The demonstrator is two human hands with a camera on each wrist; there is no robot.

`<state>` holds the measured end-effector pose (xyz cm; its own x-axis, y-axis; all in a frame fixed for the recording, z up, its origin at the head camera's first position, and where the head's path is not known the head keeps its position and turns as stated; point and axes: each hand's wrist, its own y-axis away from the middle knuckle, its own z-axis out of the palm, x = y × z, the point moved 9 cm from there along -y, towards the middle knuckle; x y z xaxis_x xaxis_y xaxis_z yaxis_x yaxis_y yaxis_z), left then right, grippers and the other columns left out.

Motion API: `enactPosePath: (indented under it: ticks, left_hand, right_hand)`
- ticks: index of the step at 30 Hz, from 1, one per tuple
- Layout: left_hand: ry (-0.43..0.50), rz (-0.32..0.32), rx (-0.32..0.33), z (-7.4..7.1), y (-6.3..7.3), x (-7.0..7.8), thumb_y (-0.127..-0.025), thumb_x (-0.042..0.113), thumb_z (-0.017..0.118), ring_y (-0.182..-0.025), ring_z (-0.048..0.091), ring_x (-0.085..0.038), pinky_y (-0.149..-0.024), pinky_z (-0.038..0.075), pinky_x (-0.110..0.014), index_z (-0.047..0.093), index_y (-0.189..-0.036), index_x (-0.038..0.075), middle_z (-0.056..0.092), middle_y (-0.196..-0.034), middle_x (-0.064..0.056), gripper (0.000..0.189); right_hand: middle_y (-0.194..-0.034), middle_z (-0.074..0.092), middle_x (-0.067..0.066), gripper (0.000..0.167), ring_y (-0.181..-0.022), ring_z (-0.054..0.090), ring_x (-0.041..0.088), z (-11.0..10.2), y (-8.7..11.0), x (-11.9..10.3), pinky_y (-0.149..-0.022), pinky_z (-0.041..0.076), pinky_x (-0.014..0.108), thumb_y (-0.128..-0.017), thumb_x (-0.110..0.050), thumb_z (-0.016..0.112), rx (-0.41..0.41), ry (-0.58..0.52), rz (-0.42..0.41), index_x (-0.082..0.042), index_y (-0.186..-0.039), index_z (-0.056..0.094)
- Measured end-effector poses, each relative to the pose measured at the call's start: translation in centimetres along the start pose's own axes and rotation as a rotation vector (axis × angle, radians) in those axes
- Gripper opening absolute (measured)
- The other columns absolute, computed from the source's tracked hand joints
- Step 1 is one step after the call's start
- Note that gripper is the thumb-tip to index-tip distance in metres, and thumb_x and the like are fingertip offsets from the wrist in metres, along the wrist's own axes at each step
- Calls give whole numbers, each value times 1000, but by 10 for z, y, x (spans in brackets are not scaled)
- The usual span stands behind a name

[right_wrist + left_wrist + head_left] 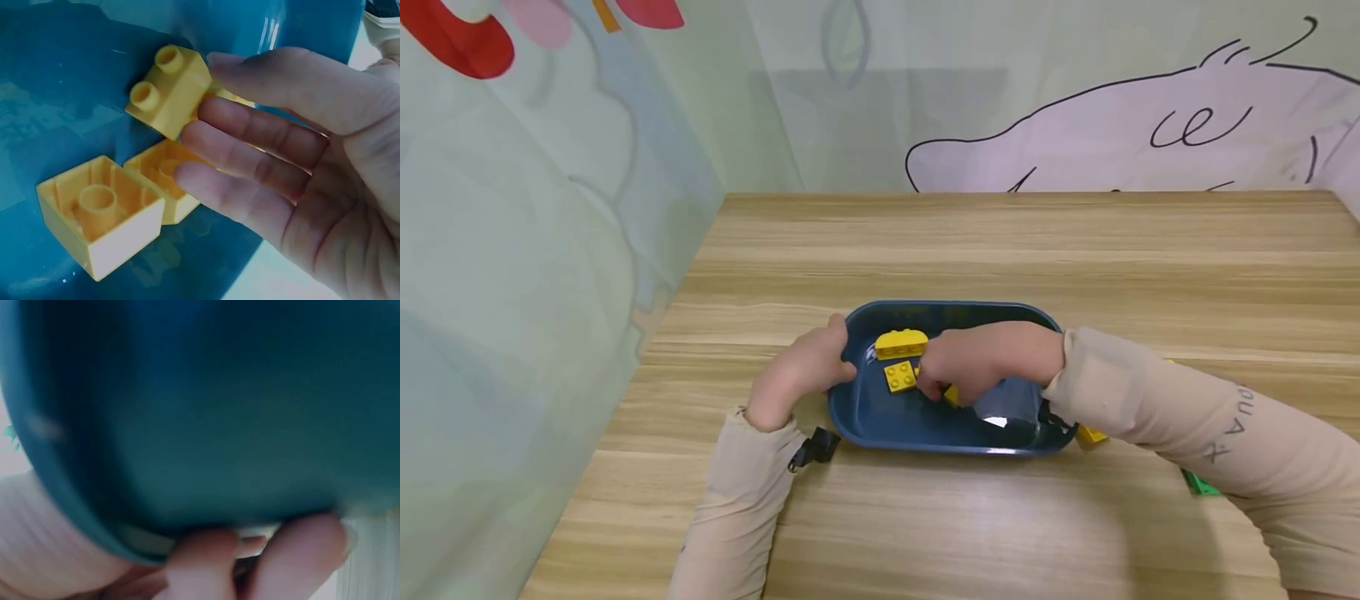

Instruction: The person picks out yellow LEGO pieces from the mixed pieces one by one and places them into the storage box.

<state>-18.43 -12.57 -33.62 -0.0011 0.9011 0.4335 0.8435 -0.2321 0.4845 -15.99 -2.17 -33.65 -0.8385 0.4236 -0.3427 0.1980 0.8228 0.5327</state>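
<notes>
A blue plastic tub (pixel 925 425) with rounded corners stands on the table. My left hand (pixel 801 371) grips its left end, thumb over the rim; in the left wrist view its fingers curl against the tub's outside. Inside lie a yellow arched toy brick (pixel 901 344) and a yellow four-stud brick (pixel 899 377). My right hand (pixel 981 358) reaches down among the bricks. In the right wrist view its loosely extended fingertips are right at a tilted yellow brick (pixel 172 87), beside an upturned yellow brick (pixel 119 225) and another partly behind the fingers.
A yellow brick (pixel 1092 434) sits just outside the tub's right end, partly under my right sleeve. Farther right, a green piece (pixel 1202 483) shows below that forearm. Printed cloth walls (pixel 880 125) border the wooden table (pixel 1000 525) at the back and left.
</notes>
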Motion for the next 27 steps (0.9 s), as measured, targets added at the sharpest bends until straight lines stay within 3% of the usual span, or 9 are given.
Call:
enactPosePath:
  ticks: [8,17,27]
  left_hand:
    - [-1,5,-4,-1,1,-1,-90,5,54,-57,55,-20,-56,44,-27,10,-140,-17,58,-81,-15,70]
    - [0,4,-10,-1,1,0,-91,6,54,-58,55,-21,-57,44,-27,10,-140,-16,58,-80,-15,69]
    - [-2,14,-4,-2,0,-2,-90,5,54,-57,56,-21,-57,45,-28,9,-140,-16,60,-85,-18,71]
  right_hand:
    - [-102,65,3,32,-85,54,17,-6,13,0,-81,49,29,-78,3,68,17,20,-20,-5,-108,68]
    - [-112,62,7,35,-97,57,21,-16,35,7,-81,50,32,-76,7,66,100,-9,6,-4,-109,67]
    - [-108,63,7,30,-99,58,23,-18,59,14,-83,50,36,-78,4,69,174,-21,-7,-3,-108,68]
